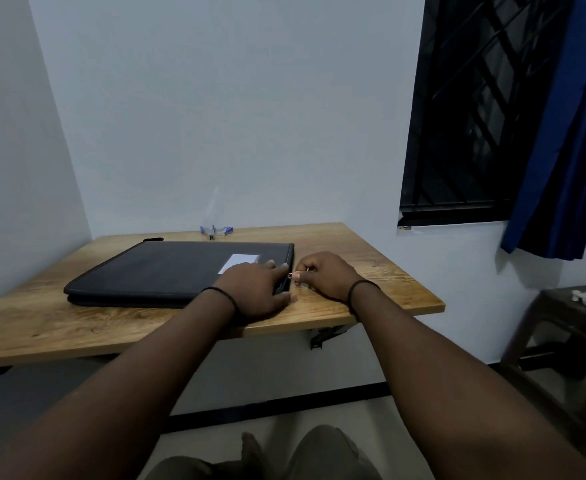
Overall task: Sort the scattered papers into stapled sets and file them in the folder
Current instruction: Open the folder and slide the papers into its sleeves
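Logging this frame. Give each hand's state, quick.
Left hand: open, pressing on the folder.
Right hand: fingers pinch the zipper pull.

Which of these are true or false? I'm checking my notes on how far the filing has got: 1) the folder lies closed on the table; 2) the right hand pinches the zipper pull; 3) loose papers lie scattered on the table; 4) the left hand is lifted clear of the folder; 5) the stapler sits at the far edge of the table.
1) The folder lies closed on the table: true.
2) The right hand pinches the zipper pull: true.
3) Loose papers lie scattered: false, none show on the table.
4) The left hand is lifted clear: false, it rests on the folder's near right corner.
5) The stapler sits at the far edge: true.
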